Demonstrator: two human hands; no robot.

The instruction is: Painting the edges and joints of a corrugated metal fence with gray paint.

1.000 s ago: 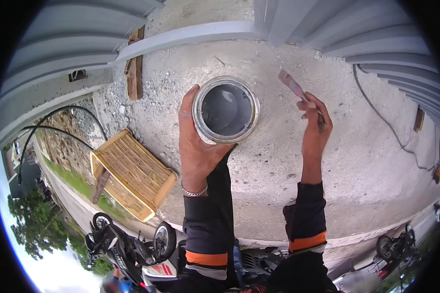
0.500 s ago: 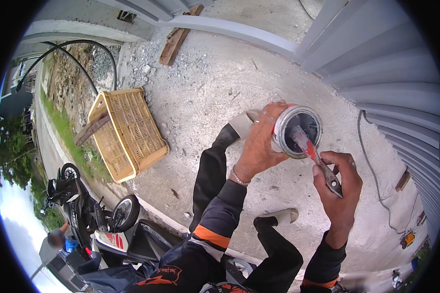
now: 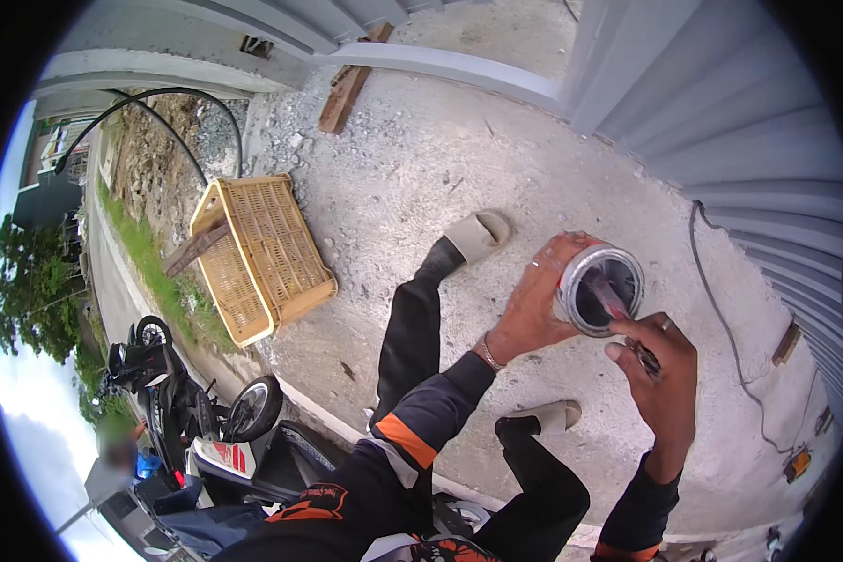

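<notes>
My left hand (image 3: 538, 304) is wrapped around the side of a round paint can (image 3: 571, 317), whose open mouth faces me. Dark grey paint coats the inside of the can. In my right hand (image 3: 660, 370) is a paintbrush (image 3: 611, 298), gripped by its handle between thumb and fingers. The brush's bristle end is inside the can, and its red-stained part shows near the rim. My fingers hide most of the handle.
A yellow plastic crate (image 3: 272, 253) with a wooden piece (image 3: 197, 248) sticking out lies on the concrete at left. Motorcycles (image 3: 244, 412) stand at lower left, near a person. A grey corrugated metal wall (image 3: 749, 140) and a cable (image 3: 721, 323) are at right. A wooden plank (image 3: 345, 98) lies farther off.
Both hands and the can have shifted slightly right and down in view. The brush has gone deeper into the can, and my right hand is closer to the rim.
</notes>
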